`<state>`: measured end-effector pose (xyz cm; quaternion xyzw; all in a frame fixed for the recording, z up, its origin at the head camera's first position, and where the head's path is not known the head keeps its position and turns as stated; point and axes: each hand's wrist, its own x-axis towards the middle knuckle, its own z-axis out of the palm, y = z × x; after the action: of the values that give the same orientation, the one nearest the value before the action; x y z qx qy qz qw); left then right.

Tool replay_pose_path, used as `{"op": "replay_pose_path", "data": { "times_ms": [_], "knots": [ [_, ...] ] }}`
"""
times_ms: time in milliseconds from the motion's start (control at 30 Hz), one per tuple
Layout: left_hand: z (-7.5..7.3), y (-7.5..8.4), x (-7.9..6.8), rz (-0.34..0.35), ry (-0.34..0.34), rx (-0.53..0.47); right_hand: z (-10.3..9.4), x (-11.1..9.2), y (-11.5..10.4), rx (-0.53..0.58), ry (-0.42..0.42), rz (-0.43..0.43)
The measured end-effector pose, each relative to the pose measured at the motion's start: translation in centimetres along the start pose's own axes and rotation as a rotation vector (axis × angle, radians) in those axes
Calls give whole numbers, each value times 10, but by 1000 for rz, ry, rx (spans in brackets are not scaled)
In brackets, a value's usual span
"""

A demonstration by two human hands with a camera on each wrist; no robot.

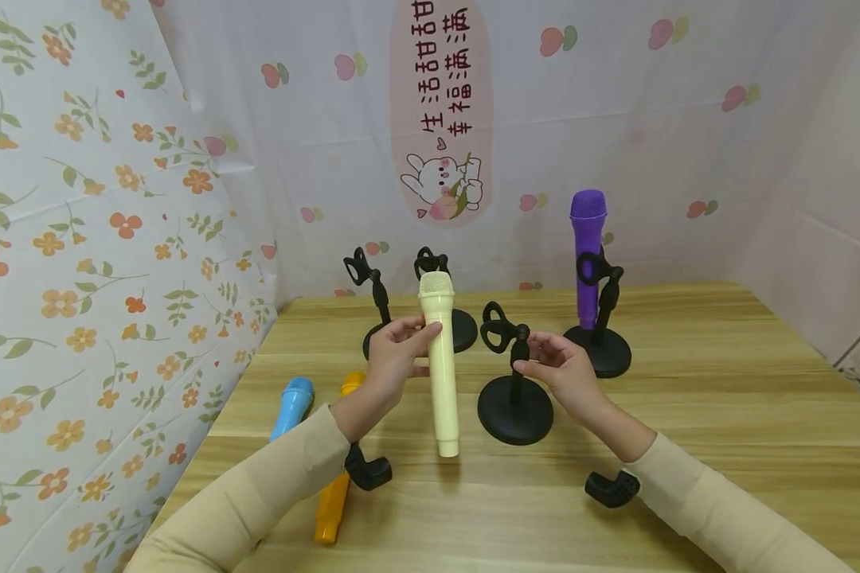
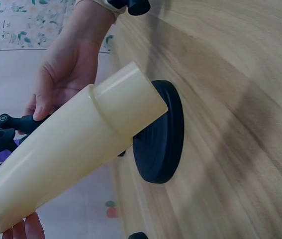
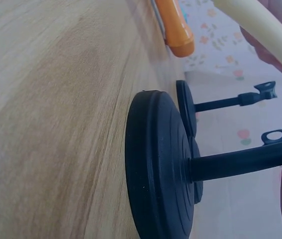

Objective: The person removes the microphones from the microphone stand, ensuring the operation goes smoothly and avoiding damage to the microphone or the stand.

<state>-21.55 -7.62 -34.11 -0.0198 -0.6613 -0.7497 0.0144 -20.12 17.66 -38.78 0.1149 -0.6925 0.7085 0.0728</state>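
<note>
A pale yellow microphone is held nearly upright in my left hand, thumb across its front and fingers behind. Its tail end points down over the wooden table, and in the left wrist view its tapered body crosses the picture. To its right stands a black microphone stand with a round base and a ring-shaped clip at the top. My right hand pinches this stand's upper post just below the clip. In the right wrist view the stand's base rests on the wood.
A purple microphone sits in another black stand at the back right. Two further stands, one with its clip visible, are behind my left hand. A blue microphone and an orange microphone lie at the left, partly behind my left arm.
</note>
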Motion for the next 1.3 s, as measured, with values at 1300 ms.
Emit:
{"op": "replay_pose_path", "data": {
  "times_ms": [1300],
  "knots": [
    [-21,-22,-16,-191,50,177,1,11,-6,-61,10,-6]
  ]
}}
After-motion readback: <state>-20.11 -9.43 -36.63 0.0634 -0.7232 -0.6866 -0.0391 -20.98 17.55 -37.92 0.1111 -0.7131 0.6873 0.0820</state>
